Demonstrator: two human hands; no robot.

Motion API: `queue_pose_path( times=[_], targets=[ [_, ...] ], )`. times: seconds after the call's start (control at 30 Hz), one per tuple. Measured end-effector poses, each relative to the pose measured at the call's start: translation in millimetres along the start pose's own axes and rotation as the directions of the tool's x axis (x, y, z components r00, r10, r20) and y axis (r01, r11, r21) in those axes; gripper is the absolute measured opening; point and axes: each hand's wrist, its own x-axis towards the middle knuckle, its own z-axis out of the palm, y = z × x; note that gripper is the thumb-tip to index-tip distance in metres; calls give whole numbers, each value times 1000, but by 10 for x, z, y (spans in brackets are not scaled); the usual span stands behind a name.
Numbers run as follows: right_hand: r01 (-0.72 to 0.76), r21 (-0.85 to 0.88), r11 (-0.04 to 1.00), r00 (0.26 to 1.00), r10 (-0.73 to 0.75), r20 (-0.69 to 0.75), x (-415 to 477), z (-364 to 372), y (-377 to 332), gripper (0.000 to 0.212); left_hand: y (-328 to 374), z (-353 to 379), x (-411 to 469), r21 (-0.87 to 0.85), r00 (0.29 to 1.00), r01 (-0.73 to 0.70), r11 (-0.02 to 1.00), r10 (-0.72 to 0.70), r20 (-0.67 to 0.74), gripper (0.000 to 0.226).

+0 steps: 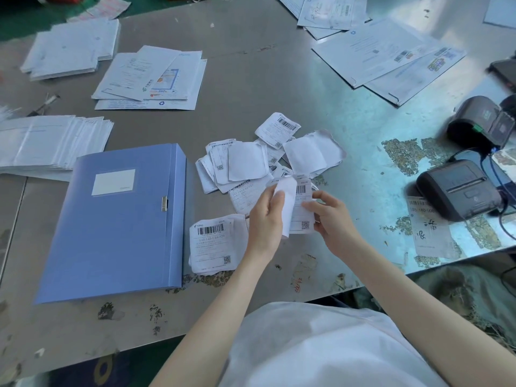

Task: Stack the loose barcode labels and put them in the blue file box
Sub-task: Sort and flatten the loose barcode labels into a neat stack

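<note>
Holding a few barcode labels (pixel 300 209) above the table, both hands pinch the same small bunch: the left hand (pixel 265 219) has thumb and fingers closed on a curled, blank-backed sheet at the left edge, and the right hand (pixel 331 216) is closed on the printed label's right edge. How many sheets are in the bunch is hard to tell, since they overlap.

Just beyond the hands a loose heap of labels (pixel 251 163) lies scattered on the grey table (pixel 251 79), some face up with barcodes showing, some face down. Near the left wrist a small squared stack of labels (pixel 213 244) rests face up, just beside the blue file box (pixel 117 222). The box lies flat and closed, its clasp facing the stack.

To the right sit two dark label printers (pixel 458 188), cables trailing. Piles of white envelopes (pixel 50 146) and printed mailers (pixel 150 79) lie farther out, left and behind.
</note>
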Motion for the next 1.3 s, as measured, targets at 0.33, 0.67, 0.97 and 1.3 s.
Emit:
queue_pose_path(
  times=[0.33, 0.67, 0.97, 1.3],
  targets=[
    [20, 7, 1000, 999, -21, 28, -68, -24, -34, 34, -167, -136, 57, 206, 996, 20, 978, 0, -95, 41],
    [58, -76, 995, 985, -45, 165, -54, -8, -21, 38, -269, -171, 93, -109, 961, 271, 956, -276, -28, 36],
    [38, -71, 997, 990, -28, 137, -29, -5, -36, 23, -260, -196, 126, -184, 944, 258, 949, -288, -160, 38],
    [13, -87, 996, 991, -1, 133, 23, -57, 31, 12, -272, -140, 70, -21, 955, 268, 963, -269, -127, 33]
  ],
)
